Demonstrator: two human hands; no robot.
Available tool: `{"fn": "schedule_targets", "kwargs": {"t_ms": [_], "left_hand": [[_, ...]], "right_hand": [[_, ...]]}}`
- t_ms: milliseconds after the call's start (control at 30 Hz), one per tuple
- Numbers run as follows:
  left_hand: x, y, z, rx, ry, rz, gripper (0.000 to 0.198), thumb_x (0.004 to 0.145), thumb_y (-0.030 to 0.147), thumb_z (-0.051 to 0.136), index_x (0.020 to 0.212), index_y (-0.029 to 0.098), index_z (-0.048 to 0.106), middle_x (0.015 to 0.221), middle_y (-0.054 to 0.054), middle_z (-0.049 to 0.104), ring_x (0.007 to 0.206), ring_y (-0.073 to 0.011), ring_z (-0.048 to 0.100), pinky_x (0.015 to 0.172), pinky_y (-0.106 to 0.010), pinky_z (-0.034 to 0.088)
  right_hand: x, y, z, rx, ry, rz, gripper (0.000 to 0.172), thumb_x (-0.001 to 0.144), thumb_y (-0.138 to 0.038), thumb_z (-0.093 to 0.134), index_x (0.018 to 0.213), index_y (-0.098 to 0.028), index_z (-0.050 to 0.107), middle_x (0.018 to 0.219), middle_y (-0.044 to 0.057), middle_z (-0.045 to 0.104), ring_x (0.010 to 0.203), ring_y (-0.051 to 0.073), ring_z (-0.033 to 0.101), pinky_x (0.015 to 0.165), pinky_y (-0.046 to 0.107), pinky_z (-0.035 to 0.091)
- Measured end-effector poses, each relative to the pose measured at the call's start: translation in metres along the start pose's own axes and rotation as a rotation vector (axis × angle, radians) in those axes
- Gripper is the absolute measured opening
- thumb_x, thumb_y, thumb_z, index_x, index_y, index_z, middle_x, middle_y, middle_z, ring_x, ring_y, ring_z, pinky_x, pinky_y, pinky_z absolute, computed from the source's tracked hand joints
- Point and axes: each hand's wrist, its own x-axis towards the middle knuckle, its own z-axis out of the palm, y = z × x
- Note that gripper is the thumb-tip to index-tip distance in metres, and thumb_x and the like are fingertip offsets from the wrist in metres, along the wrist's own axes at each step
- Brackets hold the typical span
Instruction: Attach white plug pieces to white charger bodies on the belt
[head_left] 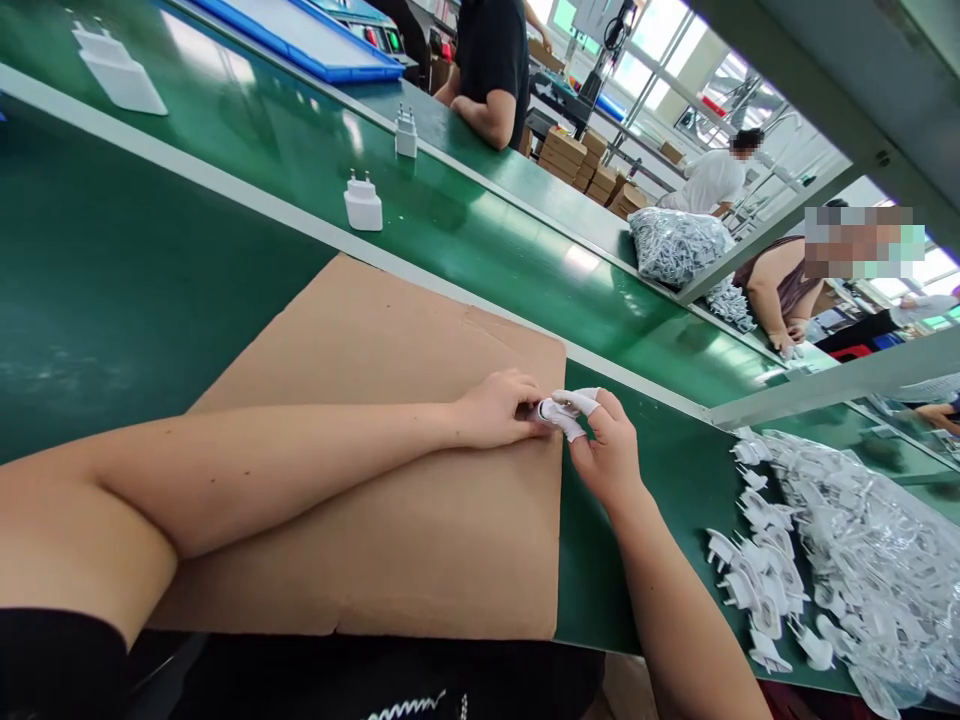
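1. Head view, right of the middle of the frame: the small white piece [550,409] sits between the two hands, just above the right edge of the cardboard sheet [442,540].
2. The left hand [499,408] has its fingers bent around the left end of the piece, probably to steady it; some fingertips are hidden.
3. The right hand [611,445] pinches the other end between thumb and forefinger. White finger covers [586,401] on these digits likely guard the surface or help the grip.
4. The cardboard lies flat on the green desk [97,300] under the left forearm, perhaps as a pad against scratches.
5. Lower right: loose white plug parts [761,575] spill beside a clear plastic bag [877,530] of similar parts, seemingly placed there for easy reach.
6. Upper left to upper middle: three white plugs [364,205] stand well apart, pins upward, on the green strip [510,250] beyond the pale rail [247,205], perhaps spaced so that they do not touch.
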Motion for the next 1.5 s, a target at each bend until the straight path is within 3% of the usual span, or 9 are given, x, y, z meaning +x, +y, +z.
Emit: {"fn": "schedule_targets", "kwargs": {"t_ms": [233,467,700,833,967,1067,1233,1367,1500], "left_hand": [[0.000,0.003,-0.003,-0.016,-0.015,-0.002,0.025,0.089,0.046,0.073,0.083,0.021,0.073,0.087,-0.004,0.069,0.087,-0.0225,0.060,0.083,-0.036,0.045],[0.001,0.001,-0.002,-0.075,-0.008,-0.052,0.028,0.083,0.051,0.077,0.083,0.023,0.077,0.088,-0.005,0.070,0.092,-0.0256,0.062,0.091,-0.040,0.050],[0.001,-0.002,-0.001,-0.078,-0.012,-0.078,0.025,0.084,0.047,0.076,0.089,0.022,0.079,0.089,-0.004,0.070,0.093,-0.0252,0.063,0.089,-0.039,0.050],[0.000,0.002,0.004,-0.033,0.017,-0.074,0.027,0.085,0.047,0.076,0.092,0.021,0.078,0.086,-0.004,0.069,0.089,-0.0241,0.063,0.084,-0.037,0.050],[0.015,-0.007,0.004,-0.186,0.017,-0.132,0.031,0.084,0.037,0.078,0.108,0.018,0.076,0.098,-0.005,0.075,0.091,-0.0226,0.069,0.084,-0.033,0.054],[0.045,-0.028,-0.017,-0.049,0.190,-0.319,0.035,0.084,0.031,0.078,0.117,0.019,0.073,0.108,-0.005,0.077,0.095,-0.0210,0.070,0.086,-0.030,0.054],[0.093,-0.063,-0.083,0.313,0.491,-0.579,0.035,0.088,0.034,0.075,0.121,0.022,0.069,0.122,-0.010,0.074,0.117,-0.0304,0.064,0.103,-0.041,0.047],[0.099,-0.077,-0.120,0.443,0.599,-0.724,0.030,0.091,0.031,0.069,0.120,0.021,0.066,0.129,-0.015,0.070,0.132,-0.0372,0.053,0.111,-0.050,0.039],[0.095,-0.076,-0.127,0.506,0.656,-0.836,0.042,0.086,0.034,0.076,0.122,0.016,0.064,0.140,-0.024,0.061,0.138,-0.0432,0.047,0.114,-0.055,0.035]], "right_hand": [[0.005,-0.002,-0.001,-0.105,-0.038,-0.009,0.030,0.092,-0.014,0.058,0.114,-0.025,0.075,0.094,0.008,0.068,0.094,0.027,0.059,0.084,0.042,0.052],[0.010,0.002,-0.001,-0.244,-0.079,0.016,0.036,0.083,-0.011,0.060,0.107,-0.032,0.078,0.079,0.002,0.058,0.090,0.025,0.056,0.113,0.051,0.037],[0.008,0.000,0.004,-0.286,-0.044,0.038,0.036,0.075,-0.005,0.059,0.094,-0.030,0.077,0.079,0.002,0.057,0.089,0.024,0.054,0.114,0.050,0.033],[-0.001,0.003,0.017,-0.130,0.042,0.084,0.044,0.083,-0.010,0.056,0.118,-0.029,0.075,0.086,0.002,0.058,0.092,0.024,0.058,0.114,0.051,0.037],[-0.011,0.011,0.035,0.102,0.235,0.227,0.058,0.092,-0.029,0.061,0.150,-0.027,0.054,0.114,0.008,0.063,0.106,0.027,0.061,0.106,0.052,0.048],[-0.013,0.020,0.046,0.261,0.288,0.341,0.063,0.095,-0.041,0.063,0.155,-0.026,0.047,0.126,0.011,0.058,0.100,0.024,0.063,0.095,0.048,0.056],[-0.009,0.030,0.051,0.354,0.223,0.360,0.048,0.096,-0.041,0.059,0.141,-0.023,0.060,0.113,0.009,0.062,0.087,0.021,0.065,0.083,0.042,0.061],[-0.012,0.033,0.050,0.247,0.266,0.455,0.039,0.094,-0.043,0.056,0.121,-0.020,0.073,0.098,0.010,0.072,0.086,0.025,0.067,0.083,0.045,0.059],[-0.017,0.035,0.048,0.267,0.241,0.578,0.044,0.094,-0.040,0.051,0.128,-0.023,0.073,0.098,0.009,0.080,0.079,0.026,0.071,0.078,0.043,0.058]]}}
